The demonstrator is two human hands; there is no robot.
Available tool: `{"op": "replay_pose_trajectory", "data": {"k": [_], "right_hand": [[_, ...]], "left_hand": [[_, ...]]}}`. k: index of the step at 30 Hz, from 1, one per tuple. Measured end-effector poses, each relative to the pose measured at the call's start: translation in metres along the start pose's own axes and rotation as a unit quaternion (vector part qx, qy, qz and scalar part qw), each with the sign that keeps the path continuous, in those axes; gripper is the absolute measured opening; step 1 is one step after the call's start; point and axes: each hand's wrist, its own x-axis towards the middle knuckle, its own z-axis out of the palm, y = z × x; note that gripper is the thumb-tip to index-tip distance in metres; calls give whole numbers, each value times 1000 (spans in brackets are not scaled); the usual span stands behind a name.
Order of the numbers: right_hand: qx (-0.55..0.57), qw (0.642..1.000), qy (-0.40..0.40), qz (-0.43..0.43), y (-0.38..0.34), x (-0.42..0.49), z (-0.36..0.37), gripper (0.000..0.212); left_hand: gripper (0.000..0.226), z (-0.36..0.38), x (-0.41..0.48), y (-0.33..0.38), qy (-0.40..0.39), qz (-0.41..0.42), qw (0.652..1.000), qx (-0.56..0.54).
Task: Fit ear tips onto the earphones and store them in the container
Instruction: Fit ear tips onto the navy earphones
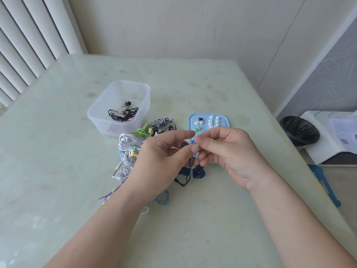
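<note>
At table centre, left hand [164, 155] pinching a dark blue earphone [183, 145]; right hand [228, 153] pinching a blue ear tip [193, 142] touching it. At 6 o'clock, its coiled cord [197, 171]. At 10 o'clock, clear container [131, 82]; at 1 o'clock, tip tray [225, 120].

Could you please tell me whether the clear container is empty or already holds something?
Not empty: the lidless container holds a dark coiled earphone bundle.

Table [193, 84] bears container [96, 118], blue tray [224, 120], earphone bundles [127, 144].
</note>
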Motion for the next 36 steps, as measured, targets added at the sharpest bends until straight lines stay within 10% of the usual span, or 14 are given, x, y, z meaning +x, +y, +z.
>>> {"op": "replay_pose_trajectory", "data": {"k": [6,12,19,29,36], "right_hand": [[-104,992,66,-18,-21,19,-2,23],[-506,848,118,-100,-39,95,-17,13],[-614,786,62,-11,-31,133,-18,15],[-595,803,35,-19,-30,123,-23,11],[-239,967,59,-60,-45,41,-7,4]], "left_hand": [[14,-2,3,2,48,-35,997,-45],[19,0,2,3,43,-50,996,-60],[19,0,3,5,40,-54,996,-52],[27,0,2,3,51,-53,996,-45],[18,0,2,2,58,-50,996,-52]]}}
